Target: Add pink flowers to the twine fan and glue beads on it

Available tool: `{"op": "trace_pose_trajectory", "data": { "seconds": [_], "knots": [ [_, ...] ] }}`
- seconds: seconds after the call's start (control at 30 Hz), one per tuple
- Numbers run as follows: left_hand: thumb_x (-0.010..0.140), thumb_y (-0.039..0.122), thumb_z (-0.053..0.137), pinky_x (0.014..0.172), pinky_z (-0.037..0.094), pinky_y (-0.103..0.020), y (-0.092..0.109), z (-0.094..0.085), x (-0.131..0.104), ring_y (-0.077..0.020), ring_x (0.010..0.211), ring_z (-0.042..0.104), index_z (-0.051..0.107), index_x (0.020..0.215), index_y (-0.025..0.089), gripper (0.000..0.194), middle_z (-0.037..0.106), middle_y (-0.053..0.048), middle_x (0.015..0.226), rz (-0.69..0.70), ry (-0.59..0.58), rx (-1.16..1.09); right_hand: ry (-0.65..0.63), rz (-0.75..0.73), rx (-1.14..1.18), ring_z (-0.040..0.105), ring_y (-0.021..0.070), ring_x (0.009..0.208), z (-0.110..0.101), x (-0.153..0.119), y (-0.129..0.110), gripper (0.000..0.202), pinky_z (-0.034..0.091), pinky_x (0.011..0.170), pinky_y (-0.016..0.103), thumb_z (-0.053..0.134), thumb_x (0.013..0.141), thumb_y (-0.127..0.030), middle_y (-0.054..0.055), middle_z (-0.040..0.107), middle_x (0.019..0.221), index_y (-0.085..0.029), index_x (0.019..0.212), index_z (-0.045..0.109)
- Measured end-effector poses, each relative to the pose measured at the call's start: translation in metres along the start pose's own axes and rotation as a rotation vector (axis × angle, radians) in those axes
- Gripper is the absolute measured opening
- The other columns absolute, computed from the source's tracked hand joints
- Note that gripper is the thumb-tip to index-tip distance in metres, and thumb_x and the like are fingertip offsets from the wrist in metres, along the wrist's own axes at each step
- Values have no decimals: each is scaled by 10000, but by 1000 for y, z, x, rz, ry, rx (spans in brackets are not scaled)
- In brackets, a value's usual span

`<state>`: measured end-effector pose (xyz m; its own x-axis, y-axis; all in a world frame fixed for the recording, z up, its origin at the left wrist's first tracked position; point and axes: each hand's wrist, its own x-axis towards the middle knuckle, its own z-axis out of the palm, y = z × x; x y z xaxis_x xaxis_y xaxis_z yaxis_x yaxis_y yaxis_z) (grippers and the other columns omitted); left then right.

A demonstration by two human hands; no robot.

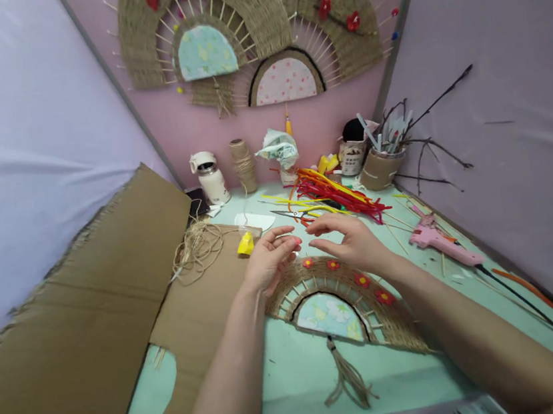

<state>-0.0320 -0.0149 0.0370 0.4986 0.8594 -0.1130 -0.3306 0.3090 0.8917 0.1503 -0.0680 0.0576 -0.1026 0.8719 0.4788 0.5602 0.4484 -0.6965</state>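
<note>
My left hand (273, 258) is raised over the upper left edge of a woven twine fan (285, 278). Its thumb and fingers pinch a small red piece (297, 240), too small to make out fully. Facing it, my right hand (349, 242) hovers above the fan with thumb and fingers apart and nothing visible between them. Red flowers with yellow-orange centres, such as one red flower (362, 280), sit along the fan's woven band. A half-round floral cloth panel (329, 315) fills its middle, and a twine tassel (349, 379) hangs below.
Cardboard sheets (206, 336) lie left, with loose twine (198, 243) on top. Scissors (297, 214) and red and yellow pipe cleaners (340, 192) lie behind my hands. A pink glue gun (442, 244) rests right. At the back stand a twine spool (244, 164) and a pot with twigs (383, 168).
</note>
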Motion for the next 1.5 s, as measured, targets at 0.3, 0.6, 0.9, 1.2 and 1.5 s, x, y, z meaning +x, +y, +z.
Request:
{"op": "trace_pose_trajectory", "data": {
  "seconds": [0.3,0.6,0.9,1.2,1.5],
  "knots": [
    [602,280,824,601,397,-200,-4,-2,1,-69,632,566,624,1012,162,471,643,10,743,19,-43,28,-4,-180,-59,602,235,979,10,-4,-2,140,444,903,406,598,861,-315,65,689,957,-265,955,688],
    [565,291,842,595,384,-201,-5,0,-1,-57,590,542,628,956,154,466,636,24,696,26,-67,29,-5,-233,-114,593,231,905,15,-5,-3,138,439,840,390,559,876,-285,67,678,896,-259,920,688],
    [591,319,831,631,449,-228,2,-6,-2,-74,633,578,614,968,159,464,624,15,744,57,-71,48,-7,-379,-262,587,183,788,15,10,-8,113,432,743,311,551,876,-221,55,656,797,-199,837,656],
    [579,309,813,522,443,-223,13,-10,-6,-85,557,558,576,839,149,387,604,14,707,140,-23,133,-20,-336,-324,531,165,711,29,28,-15,66,389,691,293,557,758,-172,41,607,723,-180,717,608],
    [617,223,775,612,424,-192,12,-17,-2,-52,632,532,667,860,132,281,599,11,726,180,34,77,-183,558,764,471,98,585,21,38,9,154,351,538,234,644,649,-322,-16,570,655,-184,693,589]
  ]
}}
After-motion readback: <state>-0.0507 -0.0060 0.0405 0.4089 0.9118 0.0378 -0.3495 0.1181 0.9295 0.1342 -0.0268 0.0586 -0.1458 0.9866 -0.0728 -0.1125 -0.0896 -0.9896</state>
